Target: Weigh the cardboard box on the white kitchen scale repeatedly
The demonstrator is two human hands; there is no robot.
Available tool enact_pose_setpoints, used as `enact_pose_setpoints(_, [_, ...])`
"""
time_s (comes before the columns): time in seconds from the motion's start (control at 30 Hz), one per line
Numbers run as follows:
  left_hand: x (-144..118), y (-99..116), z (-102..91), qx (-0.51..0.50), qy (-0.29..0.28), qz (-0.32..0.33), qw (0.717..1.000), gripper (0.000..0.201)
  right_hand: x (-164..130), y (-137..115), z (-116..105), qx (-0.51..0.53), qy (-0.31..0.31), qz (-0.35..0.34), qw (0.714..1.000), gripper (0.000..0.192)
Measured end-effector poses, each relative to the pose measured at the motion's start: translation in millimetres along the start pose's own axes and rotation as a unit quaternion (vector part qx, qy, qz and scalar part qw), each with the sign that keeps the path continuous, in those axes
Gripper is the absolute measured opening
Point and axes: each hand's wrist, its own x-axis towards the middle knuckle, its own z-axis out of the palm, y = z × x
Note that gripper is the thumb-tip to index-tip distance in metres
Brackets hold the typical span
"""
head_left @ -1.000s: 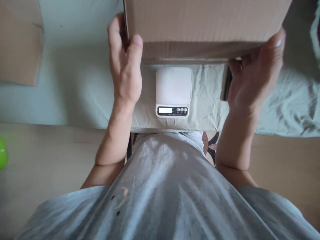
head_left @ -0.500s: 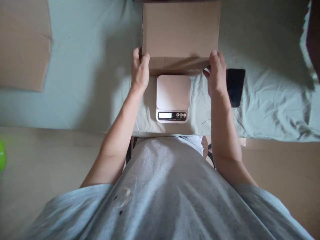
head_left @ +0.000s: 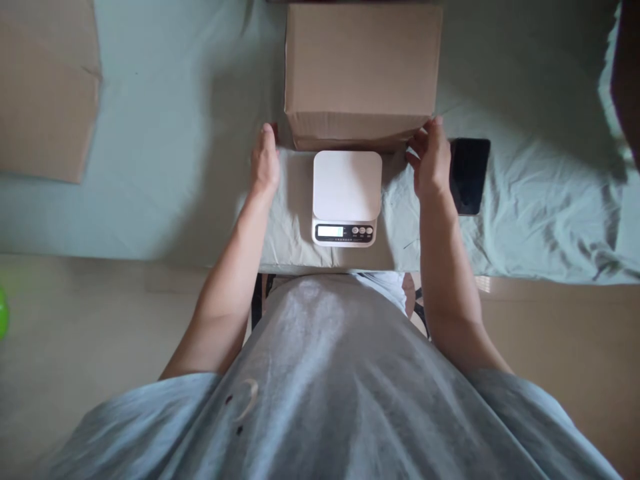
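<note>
A closed-looking cardboard box [head_left: 363,63] rests on the cloth-covered surface, just beyond a white digital kitchen scale [head_left: 347,187] with a lit display. Off the box's near left corner, my left hand [head_left: 266,160] is held apart from it, empty, with its fingers extended. My right hand [head_left: 431,157] is by the near right corner, its fingers spread and curved, at or very near the cardboard. Whether those fingertips still touch the box I cannot tell. To the right of that hand lies a black smartphone [head_left: 470,177].
A flat piece of cardboard [head_left: 45,93] lies at the left on the pale green cloth [head_left: 150,133]. The cloth's near edge runs in front of my body. Something bright green [head_left: 3,312] shows at the far left, over the floor.
My left hand has let go of the box and moved left and nearer to me. My right hand has loosened and slid slightly down from its corner. The box's near edge has settled slightly.
</note>
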Motion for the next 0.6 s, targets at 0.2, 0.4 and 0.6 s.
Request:
enact_pose_setpoints(0.2, [7.0,42.0,11.3,-0.058,0.034,-0.136,0.988,0.059,-17.8,-24.7,14.2,0.030,-0.032,-0.019,0.999,0.058])
enact_pose_setpoints(0.4, [21.7,88.7,23.1,-0.053,0.035,-0.128,0.990,0.037,-32.5,-59.0,31.8,0.046,-0.078,-0.037,0.995,0.054])
enact_pose_setpoints(0.6, [-23.4,145.1,2.4,-0.020,0.036,0.074,0.996,0.043,-75.4,-92.3,13.7,0.056,-0.072,-0.118,0.989,0.050])
